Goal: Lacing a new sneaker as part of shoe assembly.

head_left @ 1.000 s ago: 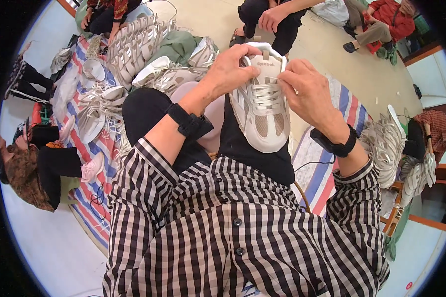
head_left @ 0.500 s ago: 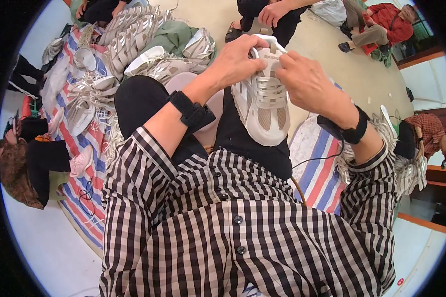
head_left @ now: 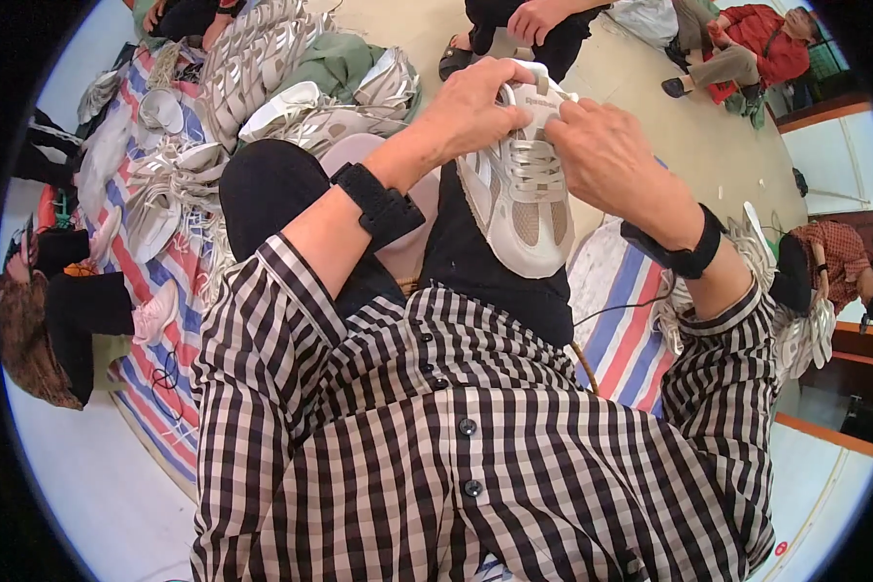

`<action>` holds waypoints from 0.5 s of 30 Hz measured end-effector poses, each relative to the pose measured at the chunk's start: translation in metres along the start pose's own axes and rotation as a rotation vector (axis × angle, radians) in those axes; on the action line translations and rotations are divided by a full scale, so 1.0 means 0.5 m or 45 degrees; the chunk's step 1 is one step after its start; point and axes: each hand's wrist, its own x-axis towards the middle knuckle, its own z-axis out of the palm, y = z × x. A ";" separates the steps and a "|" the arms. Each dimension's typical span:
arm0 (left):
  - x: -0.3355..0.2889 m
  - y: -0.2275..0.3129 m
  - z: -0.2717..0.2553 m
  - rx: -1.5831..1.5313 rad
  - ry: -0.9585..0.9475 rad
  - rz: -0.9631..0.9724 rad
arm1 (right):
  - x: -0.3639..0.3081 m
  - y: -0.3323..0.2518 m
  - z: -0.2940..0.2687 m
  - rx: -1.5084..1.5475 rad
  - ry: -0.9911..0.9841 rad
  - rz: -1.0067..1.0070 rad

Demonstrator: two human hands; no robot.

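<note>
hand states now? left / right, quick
Left hand: closed, gripping the top of the white sneaker at its tongue.
Right hand: closed on the same sneaker's upper, fingers by the laces.

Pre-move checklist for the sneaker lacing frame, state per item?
1. Left hand grips the sneaker at its tongue end: ok.
2. Right hand is on the sneaker's top: ok.
3. Sneaker rests on the lap, sole down: ok.
4. Laces threaded across the eyelets: ok; whether tied, cannot tell.
5. Fingertip grip on lace ends: cannot tell, hidden by hands.
6. Pile of sneakers lies apart on the striped mat: ok.
</note>
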 end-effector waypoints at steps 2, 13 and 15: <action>0.000 -0.004 0.006 0.009 -0.001 0.003 | 0.009 0.004 0.000 -0.080 -0.170 0.019; -0.007 -0.003 0.008 0.120 0.070 0.069 | 0.012 0.056 0.029 0.419 0.089 -0.376; -0.007 -0.012 0.007 0.122 0.073 0.086 | 0.012 0.036 0.037 0.303 0.246 -0.286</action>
